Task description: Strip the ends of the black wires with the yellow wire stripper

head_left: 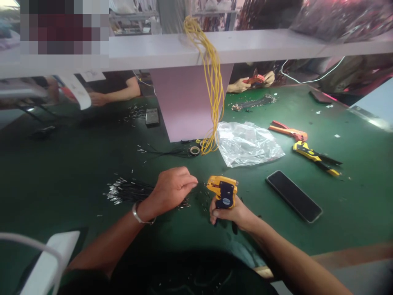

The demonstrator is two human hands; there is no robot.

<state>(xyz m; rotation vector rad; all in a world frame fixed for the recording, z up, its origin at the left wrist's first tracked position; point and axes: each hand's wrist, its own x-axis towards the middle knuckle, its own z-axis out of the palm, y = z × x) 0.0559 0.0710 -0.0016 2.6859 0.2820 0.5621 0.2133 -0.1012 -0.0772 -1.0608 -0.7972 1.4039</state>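
Observation:
My left hand (175, 186) is closed in a pinch, its fingertips a short gap left of the stripper's jaws. What it pinches is too small to make out. Under and beside that wrist lies a bundle of short black wires (130, 191) with bare, shiny ends. My right hand (229, 213) is wrapped round the handle of a yellow and dark blue wire stripper (226, 192), held upright with its jaws facing left. Small wire bits (205, 200) are scattered on the table between the two hands.
A phone (294, 196), yellow-black pliers (316, 157), orange crimping pliers (288, 130) and a clear plastic bag (248, 145) lie on the green table (76, 151). Yellow wires (211, 82) hang from the shelf (135, 49). Tape rolls (194, 151) sit below. Across, a co-worker's hands (241, 85) hold a red tool.

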